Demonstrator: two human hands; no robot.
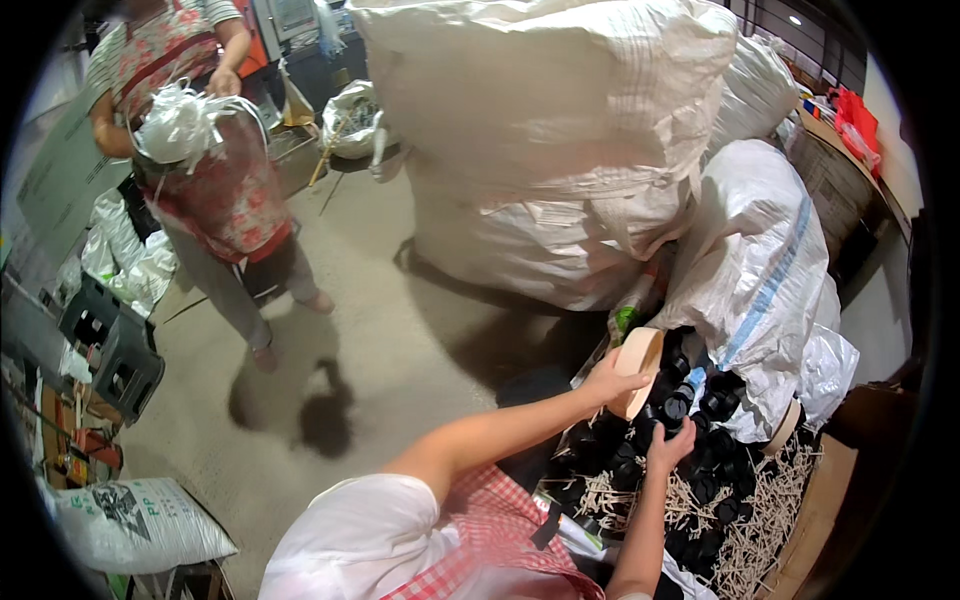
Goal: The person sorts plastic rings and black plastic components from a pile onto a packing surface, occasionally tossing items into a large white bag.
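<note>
My left hand (612,386) is closed on the rim of a shallow, round, cream-coloured ring or lid (640,372), tilted on its edge above a heap of black parts (720,450). Just below and to the right, my right hand (670,450) has its thumb and fingers curled at the lower edge of a black round cap (676,408). They seem to grip it, though the contact is partly hidden. Short pale stick-like pieces (770,500) lie among the black caps. A second cream-coloured round piece (783,428) rests at the heap's right side.
A huge white bulk bag (540,150) stands ahead, with a blue-striped white sack (750,280) beside the heap. Cardboard (815,505) borders the right. At far left another person (200,150) holds a white bundle, near dark crates (115,350) and a full sack (140,525).
</note>
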